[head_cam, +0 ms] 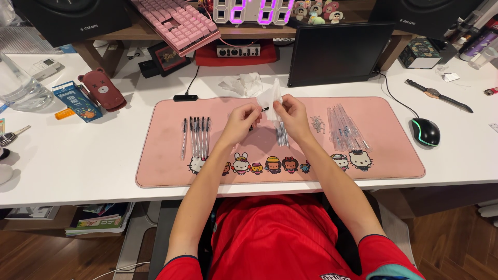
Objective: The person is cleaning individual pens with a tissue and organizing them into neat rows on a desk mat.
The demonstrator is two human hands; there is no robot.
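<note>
Both hands (pixel 267 116) pinched on white tissue (pixel 271 97)

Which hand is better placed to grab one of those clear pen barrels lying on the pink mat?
Probably the right hand: the clear pen barrels lie just to its right on the pink mat, while the left hand is farther away.

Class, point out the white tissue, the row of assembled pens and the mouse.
Tissue (pixel 271 98), head view, middle of the sheet.
Pens (pixel 196 136), head view, barrel of a middle pen.
Mouse (pixel 425 131), head view, its top shell.

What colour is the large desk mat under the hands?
The large rectangular desk mat is pink, with cartoon figures along its near edge; head view.
</note>
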